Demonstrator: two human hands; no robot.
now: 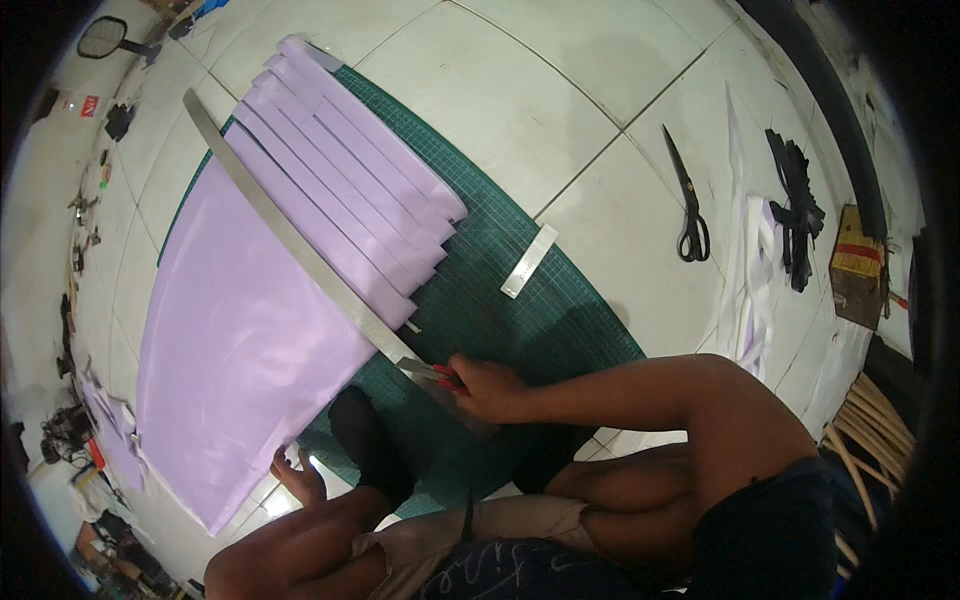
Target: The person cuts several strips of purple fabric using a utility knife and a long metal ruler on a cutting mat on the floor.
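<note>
A large sheet of glossy lilac material (235, 330) lies across a green cutting mat (560, 290) on the floor. Along its right side runs a long metal ruler (290, 235), slanting from upper left down to my right hand (490, 390). That hand is closed around a red-handled cutter knife (445, 376), its metal end beside the ruler's near tip. Several lilac strips (350, 170) lie overlapping just right of the ruler. At the sheet's near edge is my left hand (302, 480), fingers apart; whether they touch the sheet is unclear.
A short metal plate (529, 261) rests on the mat. Black scissors (690, 205) lie on the tiled floor to the right, near white strips (755, 290) and a black bundle (795, 210). My dark-covered foot (355, 425) is on the mat. Lilac scraps (112, 430) lie far left.
</note>
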